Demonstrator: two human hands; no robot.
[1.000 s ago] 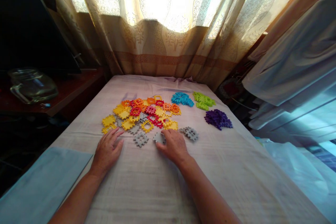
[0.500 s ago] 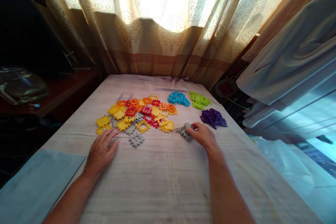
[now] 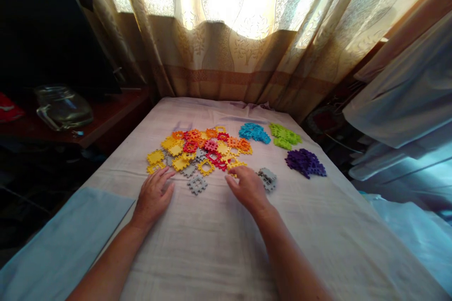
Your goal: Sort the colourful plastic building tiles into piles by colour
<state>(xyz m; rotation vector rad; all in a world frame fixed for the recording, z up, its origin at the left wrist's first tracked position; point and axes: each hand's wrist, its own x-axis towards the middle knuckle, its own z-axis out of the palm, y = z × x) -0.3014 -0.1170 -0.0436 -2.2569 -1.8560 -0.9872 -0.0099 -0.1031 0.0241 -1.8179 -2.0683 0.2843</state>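
Notched square plastic tiles in yellow, orange, red and grey lie in a loose mixed pile [image 3: 208, 148]. My left hand [image 3: 154, 196] rests on the cloth just in front of the yellow tiles [image 3: 155, 156], its fingers apart and holding nothing. My right hand [image 3: 248, 189] is at the pile's right front edge, beside a yellow tile [image 3: 235, 163] it partly covers; its fingers are stretched out and nothing shows in them. Just right of that hand sits a small grey tile stack [image 3: 268, 180]. A single grey tile [image 3: 197, 185] with a square hole lies between both hands.
Sorted heaps of blue tiles [image 3: 254, 132], green tiles [image 3: 284, 136] and purple tiles [image 3: 305, 163] lie toward the table's right side. A white cloth [image 3: 197, 254] covers the table. A glass jug [image 3: 65, 109] stands on a side cabinet at left, with curtains [image 3: 226, 70] behind.
My right hand has let go of the grey tiles, leaving them stacked on the cloth, and moved left to the mixed pile. My left hand stays in place. The view has shifted slightly.
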